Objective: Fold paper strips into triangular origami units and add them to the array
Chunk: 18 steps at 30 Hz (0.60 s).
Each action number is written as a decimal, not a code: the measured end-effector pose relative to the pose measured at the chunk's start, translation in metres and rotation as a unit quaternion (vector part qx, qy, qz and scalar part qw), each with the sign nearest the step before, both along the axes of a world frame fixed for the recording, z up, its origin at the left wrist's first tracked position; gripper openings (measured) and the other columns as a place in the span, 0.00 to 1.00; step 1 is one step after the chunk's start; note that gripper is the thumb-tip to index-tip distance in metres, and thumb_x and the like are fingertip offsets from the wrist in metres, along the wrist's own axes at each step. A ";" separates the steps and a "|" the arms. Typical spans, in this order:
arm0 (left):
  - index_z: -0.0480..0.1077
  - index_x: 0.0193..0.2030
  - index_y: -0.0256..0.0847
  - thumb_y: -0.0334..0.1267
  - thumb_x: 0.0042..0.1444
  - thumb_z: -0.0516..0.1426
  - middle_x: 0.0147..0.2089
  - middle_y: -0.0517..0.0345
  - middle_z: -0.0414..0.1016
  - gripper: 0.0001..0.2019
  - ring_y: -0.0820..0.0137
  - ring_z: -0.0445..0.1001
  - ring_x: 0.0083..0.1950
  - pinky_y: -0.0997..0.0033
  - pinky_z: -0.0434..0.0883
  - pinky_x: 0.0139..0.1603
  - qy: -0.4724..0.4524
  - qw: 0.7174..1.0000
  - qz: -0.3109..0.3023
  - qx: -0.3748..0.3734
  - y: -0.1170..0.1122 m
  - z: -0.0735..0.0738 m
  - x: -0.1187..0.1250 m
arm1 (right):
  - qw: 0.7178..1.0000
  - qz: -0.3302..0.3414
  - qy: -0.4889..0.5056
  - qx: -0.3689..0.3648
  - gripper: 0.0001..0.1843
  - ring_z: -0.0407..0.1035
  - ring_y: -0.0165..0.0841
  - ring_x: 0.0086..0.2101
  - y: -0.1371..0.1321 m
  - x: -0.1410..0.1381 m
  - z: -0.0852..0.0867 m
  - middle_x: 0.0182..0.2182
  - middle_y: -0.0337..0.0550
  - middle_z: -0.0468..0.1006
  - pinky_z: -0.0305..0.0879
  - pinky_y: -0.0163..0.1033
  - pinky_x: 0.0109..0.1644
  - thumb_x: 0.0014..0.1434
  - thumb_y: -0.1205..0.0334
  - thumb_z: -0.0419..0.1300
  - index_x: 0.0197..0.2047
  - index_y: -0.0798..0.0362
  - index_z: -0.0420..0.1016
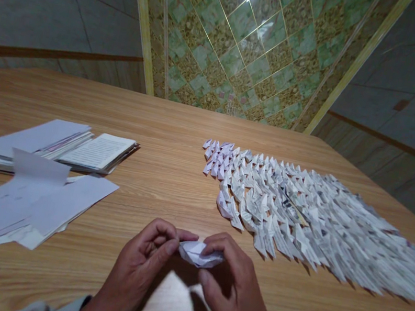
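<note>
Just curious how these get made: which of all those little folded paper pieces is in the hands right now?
The small white folded piece pinched between the left hand and right hand, apart from the rows lying on the table.

The paper (199,254) is a small white piece, partly folded into a flat, boat-like shape with creased sides and a blunt lower edge. It lies lengthwise from left to right, held just above the tabletop (171,181). The left grip (141,266) pinches its left end and the right grip (233,287) its right end, with fingertips covering its upper edge.
</note>
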State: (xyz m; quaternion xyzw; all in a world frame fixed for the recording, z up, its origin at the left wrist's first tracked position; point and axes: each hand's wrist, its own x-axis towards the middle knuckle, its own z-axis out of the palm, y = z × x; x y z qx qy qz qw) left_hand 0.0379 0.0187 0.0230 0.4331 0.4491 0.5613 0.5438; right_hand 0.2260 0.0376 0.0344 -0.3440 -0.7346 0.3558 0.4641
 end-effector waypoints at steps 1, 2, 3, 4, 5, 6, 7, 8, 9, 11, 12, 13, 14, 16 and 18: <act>0.71 0.36 0.41 0.49 0.61 0.64 0.44 0.52 0.84 0.14 0.65 0.79 0.41 0.70 0.74 0.43 0.002 1.000 0.001 0.000 0.000 0.001 0.000 | 1.000 -0.009 -0.004 -0.005 0.06 0.71 0.35 0.36 0.000 0.000 0.000 0.35 0.43 0.77 0.65 0.38 0.38 0.55 0.69 0.62 0.37 0.51 0.72; 0.71 0.36 0.41 0.49 0.62 0.64 0.44 0.52 0.84 0.14 0.66 0.79 0.41 0.71 0.73 0.42 0.002 1.000 0.002 -0.002 0.000 0.003 0.000 | 1.000 -0.021 -0.009 -0.014 0.05 0.71 0.35 0.35 0.001 0.000 -0.001 0.33 0.42 0.77 0.64 0.38 0.38 0.55 0.69 0.63 0.34 0.51 0.72; 0.71 0.36 0.41 0.49 0.62 0.63 0.44 0.53 0.84 0.14 0.67 0.79 0.40 0.71 0.73 0.42 -0.001 1.000 -0.001 -0.003 0.000 0.003 0.000 | 0.999 -0.032 -0.011 -0.025 0.05 0.71 0.34 0.34 0.001 0.000 -0.002 0.31 0.41 0.77 0.64 0.37 0.37 0.56 0.69 0.64 0.32 0.51 0.72; 0.70 0.36 0.41 0.49 0.63 0.63 0.44 0.53 0.84 0.14 0.67 0.79 0.40 0.71 0.73 0.42 -0.005 1.000 -0.005 -0.004 -0.001 0.004 -0.001 | 0.998 -0.043 -0.010 -0.039 0.06 0.71 0.34 0.32 0.001 0.001 -0.003 0.29 0.40 0.77 0.63 0.37 0.37 0.57 0.68 0.63 0.30 0.51 0.71; 0.70 0.36 0.41 0.48 0.64 0.62 0.45 0.53 0.83 0.13 0.67 0.79 0.40 0.71 0.73 0.42 -0.011 1.000 -0.011 -0.004 -0.001 0.004 -0.001 | 0.997 -0.051 -0.008 -0.053 0.07 0.70 0.33 0.32 0.002 0.001 -0.004 0.28 0.39 0.76 0.63 0.37 0.36 0.58 0.67 0.63 0.29 0.51 0.71; 0.69 0.35 0.41 0.48 0.64 0.62 0.45 0.53 0.83 0.13 0.66 0.80 0.41 0.70 0.73 0.42 -0.016 1.000 -0.020 -0.003 -0.001 0.004 -0.001 | 0.996 -0.058 -0.004 -0.066 0.08 0.70 0.33 0.31 0.002 0.001 -0.005 0.28 0.39 0.76 0.63 0.37 0.35 0.59 0.66 0.63 0.28 0.51 0.70; 0.69 0.35 0.42 0.47 0.63 0.62 0.44 0.54 0.83 0.12 0.66 0.80 0.41 0.69 0.74 0.42 -0.021 0.999 -0.028 -0.002 -0.002 0.004 -0.001 | 0.995 -0.063 -0.003 -0.075 0.09 0.70 0.33 0.30 0.002 0.001 -0.006 0.27 0.39 0.75 0.63 0.36 0.35 0.58 0.66 0.63 0.28 0.51 0.70; 0.68 0.36 0.42 0.44 0.62 0.64 0.44 0.54 0.83 0.11 0.65 0.80 0.42 0.69 0.74 0.43 -0.022 0.999 -0.035 -0.001 -0.002 0.003 0.000 | 0.995 -0.067 -0.004 -0.078 0.09 0.69 0.32 0.30 0.002 0.001 -0.007 0.27 0.38 0.75 0.62 0.36 0.34 0.58 0.66 0.63 0.27 0.51 0.70; 0.69 0.36 0.43 0.41 0.59 0.66 0.44 0.55 0.83 0.10 0.64 0.80 0.43 0.69 0.74 0.44 -0.018 0.999 -0.040 0.001 -0.002 0.003 0.000 | 0.995 -0.070 -0.009 -0.075 0.09 0.69 0.32 0.29 0.002 0.001 -0.008 0.26 0.38 0.74 0.62 0.36 0.33 0.58 0.66 0.63 0.27 0.51 0.69; 0.70 0.39 0.43 0.34 0.52 0.69 0.43 0.56 0.82 0.13 0.64 0.80 0.44 0.69 0.75 0.45 0.007 0.999 -0.042 0.008 -0.002 0.003 0.002 | 0.996 -0.073 -0.022 -0.056 0.09 0.68 0.32 0.28 0.001 -0.001 -0.010 0.26 0.37 0.74 0.61 0.35 0.32 0.57 0.68 0.63 0.27 0.51 0.69; 0.71 0.39 0.43 0.32 0.49 0.70 0.42 0.57 0.81 0.14 0.64 0.80 0.44 0.69 0.75 0.45 0.026 0.999 -0.037 0.014 -0.002 0.003 0.003 | 0.996 -0.072 -0.030 -0.044 0.09 0.68 0.31 0.28 0.001 -0.002 -0.011 0.25 0.37 0.74 0.60 0.35 0.32 0.56 0.68 0.63 0.27 0.51 0.69; 0.72 0.40 0.43 0.31 0.49 0.70 0.40 0.58 0.80 0.14 0.64 0.80 0.43 0.69 0.75 0.44 0.046 0.998 -0.032 0.020 -0.002 0.003 0.004 | 0.996 -0.070 -0.037 -0.032 0.08 0.68 0.31 0.28 0.000 -0.003 -0.011 0.25 0.37 0.74 0.60 0.35 0.32 0.56 0.69 0.63 0.27 0.51 0.70; 0.73 0.39 0.43 0.32 0.49 0.69 0.39 0.58 0.79 0.12 0.65 0.79 0.41 0.70 0.75 0.43 0.065 0.997 -0.026 0.027 -0.002 0.003 0.005 | 0.996 -0.068 -0.043 -0.025 0.08 0.68 0.31 0.28 0.000 -0.003 -0.012 0.25 0.37 0.74 0.60 0.35 0.32 0.56 0.69 0.63 0.28 0.51 0.70; 0.73 0.38 0.42 0.33 0.52 0.67 0.36 0.59 0.78 0.09 0.66 0.79 0.39 0.71 0.76 0.41 0.090 0.995 -0.014 0.043 -0.002 0.003 0.006 | 0.996 -0.063 -0.048 -0.036 0.04 0.70 0.32 0.29 -0.001 -0.004 -0.011 0.28 0.38 0.76 0.61 0.35 0.32 0.55 0.69 0.64 0.33 0.52 0.73; 0.73 0.38 0.42 0.34 0.54 0.66 0.36 0.58 0.78 0.07 0.67 0.79 0.39 0.72 0.76 0.40 0.107 0.993 -0.007 0.059 -0.001 0.003 0.006 | 0.995 -0.056 -0.048 -0.066 0.07 0.72 0.33 0.31 -0.001 -0.004 -0.009 0.32 0.40 0.78 0.63 0.35 0.34 0.55 0.68 0.65 0.39 0.52 0.75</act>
